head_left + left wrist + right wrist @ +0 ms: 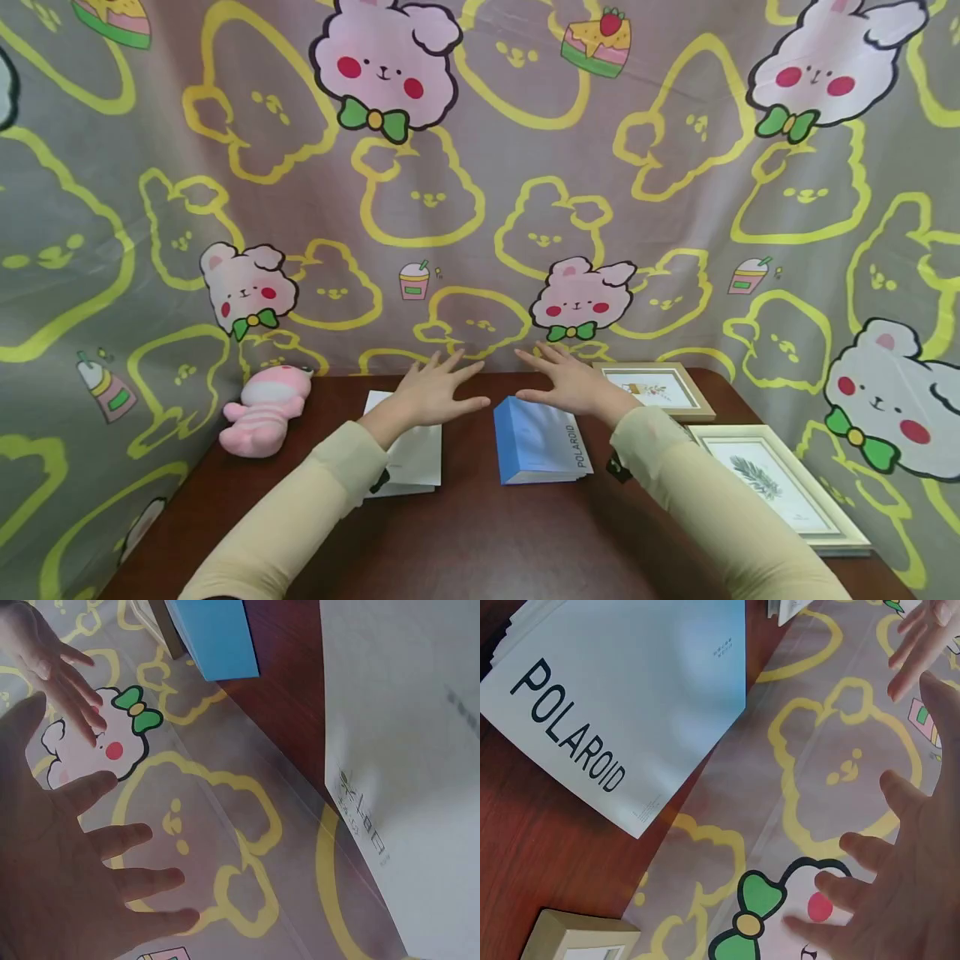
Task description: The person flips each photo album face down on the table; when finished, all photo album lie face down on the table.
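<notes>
Both hands hover over the far part of a dark brown table, fingers spread and holding nothing. My left hand (431,396) is above a white book (411,460), partly covering it in the head view; the book's pale cover (405,750) fills the right of the left wrist view. My right hand (573,385) hangs above a blue-spined book (536,442) marked POLAROID. That book's white and pale blue cover (630,705) shows large in the right wrist view, apart from the fingers.
A pink plush toy (266,410) lies at the table's left edge. Two framed pictures lie on the right: a wooden frame (701,404) behind and a cream frame (817,500) nearer. A patterned curtain (480,167) closes off the back and sides.
</notes>
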Demonstrator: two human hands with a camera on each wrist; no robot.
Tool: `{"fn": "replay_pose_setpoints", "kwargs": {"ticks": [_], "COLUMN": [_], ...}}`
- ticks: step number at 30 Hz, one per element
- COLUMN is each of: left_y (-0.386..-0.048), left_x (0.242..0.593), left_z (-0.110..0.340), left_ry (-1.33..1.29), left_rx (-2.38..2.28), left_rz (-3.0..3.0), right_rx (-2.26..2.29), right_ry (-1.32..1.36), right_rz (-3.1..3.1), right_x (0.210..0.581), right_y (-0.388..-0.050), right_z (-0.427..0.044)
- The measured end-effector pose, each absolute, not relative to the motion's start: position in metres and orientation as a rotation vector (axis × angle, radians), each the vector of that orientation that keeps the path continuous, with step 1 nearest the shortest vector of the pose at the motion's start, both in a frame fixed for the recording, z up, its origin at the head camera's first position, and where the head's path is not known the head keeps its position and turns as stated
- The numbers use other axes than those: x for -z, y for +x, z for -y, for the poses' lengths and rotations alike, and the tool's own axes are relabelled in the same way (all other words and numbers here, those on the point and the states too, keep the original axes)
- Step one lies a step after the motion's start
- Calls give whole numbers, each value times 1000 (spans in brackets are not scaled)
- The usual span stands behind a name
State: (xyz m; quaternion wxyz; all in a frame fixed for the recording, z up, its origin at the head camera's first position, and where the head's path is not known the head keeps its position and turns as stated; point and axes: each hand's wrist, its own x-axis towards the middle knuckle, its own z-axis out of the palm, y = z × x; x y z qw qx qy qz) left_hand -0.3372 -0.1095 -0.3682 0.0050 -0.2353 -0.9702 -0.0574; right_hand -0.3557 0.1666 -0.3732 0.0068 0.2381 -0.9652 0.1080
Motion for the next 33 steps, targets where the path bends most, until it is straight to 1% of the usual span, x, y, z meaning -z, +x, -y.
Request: {"fn": "replay_pose_setpoints", "kwargs": {"ticks": [6, 10, 20, 27, 33], "left_y": [-332, -328, -315, -310, -308], "left_x": [370, 375, 401, 419, 428], "left_z": [103, 99, 89, 80, 72], "left_ry": [-780, -791, -880, -828, -744], "left_rx": [363, 482, 503, 586, 868], "left_rz": [3010, 2982, 2922, 2932, 2994], "right_rx": [-473, -474, -515, -511, -558], "right_ry": [720, 740, 759, 752, 678], "right_rz": [3040, 3036, 3025, 2994, 3036], "right_x": [377, 381, 405, 419, 426], "right_y": [-352, -346, -332, -323, -316], "right_z": [-167, -168, -176, -182, -184]}}
